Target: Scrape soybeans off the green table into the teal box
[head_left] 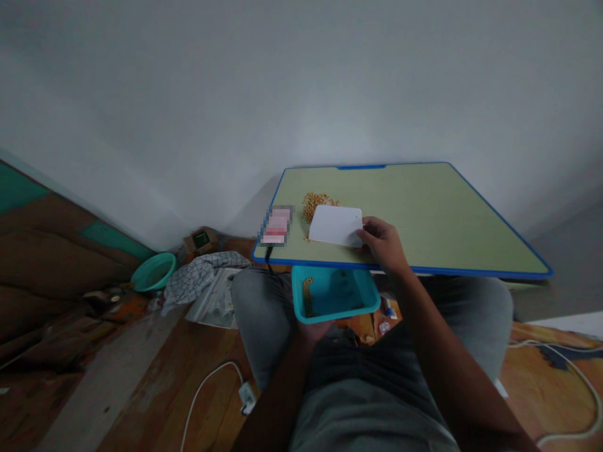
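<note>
My right hand [382, 242] pinches the right edge of a flat white scraper [336, 226], which is low over the table. Behind the scraper lies a pile of tan beans [318, 204], partly covered by it, with a few strays near its left corner. Below the table's front edge, my left hand [315, 328] holds a turquoise plastic basin [339, 312] from underneath; most of its fingers are hidden. Some beans [308, 296] rest along the left side inside the basin.
The pale green table [438, 213] has a blue rim and stands against a wall. On its left edge is a blurred-out pinkish item [277, 226]. Left on the floor are a green basin [154, 272], checked cloth [202, 276] and a cable with a power socket [246, 397].
</note>
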Action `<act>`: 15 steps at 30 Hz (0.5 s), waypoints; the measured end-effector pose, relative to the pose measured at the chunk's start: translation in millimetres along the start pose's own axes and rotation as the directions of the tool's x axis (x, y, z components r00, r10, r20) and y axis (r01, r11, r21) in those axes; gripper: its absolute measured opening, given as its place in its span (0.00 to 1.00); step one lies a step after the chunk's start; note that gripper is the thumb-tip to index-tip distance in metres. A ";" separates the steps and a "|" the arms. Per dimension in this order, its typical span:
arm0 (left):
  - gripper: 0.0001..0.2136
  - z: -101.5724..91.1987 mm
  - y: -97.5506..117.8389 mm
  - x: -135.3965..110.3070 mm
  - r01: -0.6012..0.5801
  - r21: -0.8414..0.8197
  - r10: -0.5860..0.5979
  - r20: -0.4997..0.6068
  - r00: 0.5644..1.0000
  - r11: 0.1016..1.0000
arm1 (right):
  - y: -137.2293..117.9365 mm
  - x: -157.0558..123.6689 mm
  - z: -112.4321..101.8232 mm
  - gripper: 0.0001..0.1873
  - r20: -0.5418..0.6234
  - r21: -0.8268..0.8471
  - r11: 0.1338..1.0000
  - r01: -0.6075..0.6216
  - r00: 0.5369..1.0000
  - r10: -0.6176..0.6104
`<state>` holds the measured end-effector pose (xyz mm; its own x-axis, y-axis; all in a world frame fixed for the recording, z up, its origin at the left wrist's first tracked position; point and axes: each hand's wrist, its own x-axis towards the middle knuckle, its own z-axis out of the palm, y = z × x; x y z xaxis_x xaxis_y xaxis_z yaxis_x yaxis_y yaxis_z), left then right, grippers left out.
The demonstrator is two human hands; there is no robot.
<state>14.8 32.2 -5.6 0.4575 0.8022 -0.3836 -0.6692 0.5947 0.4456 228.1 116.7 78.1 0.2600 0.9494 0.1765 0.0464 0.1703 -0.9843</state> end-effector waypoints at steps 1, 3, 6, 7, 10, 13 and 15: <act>0.42 -1.1 -0.1 0.2 -0.006 -0.008 0.006 0.002 1.000 1.000 | -0.2 -0.2 0.0 0.18 0.000 -0.002 1.000 -0.002 1.000 0.002; 0.41 -1.4 -0.5 0.0 -0.013 -0.011 0.013 0.005 1.000 1.000 | -0.3 -0.4 0.1 0.18 -0.002 -0.005 1.000 -0.005 1.000 0.004; 0.41 0.9 -0.6 -1.0 0.000 0.003 0.000 0.001 1.000 1.000 | -0.2 0.0 0.1 0.18 -0.004 0.003 1.000 -0.009 1.000 0.009; 0.41 1.8 -0.4 -1.4 -0.003 0.004 0.003 -0.001 1.000 1.000 | -0.3 0.1 0.0 0.18 -0.002 0.006 1.000 -0.011 1.000 0.011; 0.40 4.3 0.4 -2.2 -0.002 0.003 0.002 -0.006 1.000 1.000 | -1.1 0.0 -0.2 0.18 0.009 0.010 1.000 -0.014 1.000 0.014; 0.39 7.5 1.1 -2.4 0.020 -0.010 -0.020 -0.035 0.999 1.000 | -2.7 -0.7 -0.4 0.17 0.015 0.009 1.000 -0.020 1.000 0.020; 0.41 9.8 1.3 -2.6 0.019 -0.019 -0.020 -0.058 0.998 1.000 | -3.8 -1.2 -0.5 0.17 0.016 0.004 1.000 -0.025 1.000 0.025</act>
<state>18.5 31.4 3.9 0.4363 0.7855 -0.4390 -0.6713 0.6090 0.4225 228.1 114.7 81.7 0.2459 0.9574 0.1517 0.0359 0.1474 -0.9884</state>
